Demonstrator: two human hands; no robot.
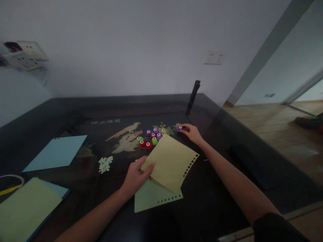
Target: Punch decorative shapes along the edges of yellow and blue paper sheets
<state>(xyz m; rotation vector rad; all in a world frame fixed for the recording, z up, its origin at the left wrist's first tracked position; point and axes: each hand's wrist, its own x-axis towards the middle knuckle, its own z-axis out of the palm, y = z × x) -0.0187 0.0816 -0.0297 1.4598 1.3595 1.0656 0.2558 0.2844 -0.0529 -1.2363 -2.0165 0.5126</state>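
The landmark for all places here is the yellow sheet point(171, 161), which is tilted above the surface point(202, 208) and has a row of small punched holes along its right edge. The left hand point(135, 174) grasps this sheet at its near left corner, with the thumb on the top. The right hand point(193, 132) is beyond the sheet, a little to its right, and pinches one purple eye toy point(180, 128) between the fingertips.

Just beyond the yellow sheet lies a group of eye toys point(153, 135), in red, green and purple; the sheet hides part of this group, and I cannot tell if it touches them. Partly under the sheet, on its near side, is a pale green sheet point(151, 200). To the left of the yellow sheet, well apart, are puzzle pieces point(105, 164).

In my judgement, the step in hand is the handling of one toy at the side of the group, while the paper is lifted. The next move seems to call for a steady left hand and a light pinch, because a round toy could roll away, and the sheet edge could push the others.
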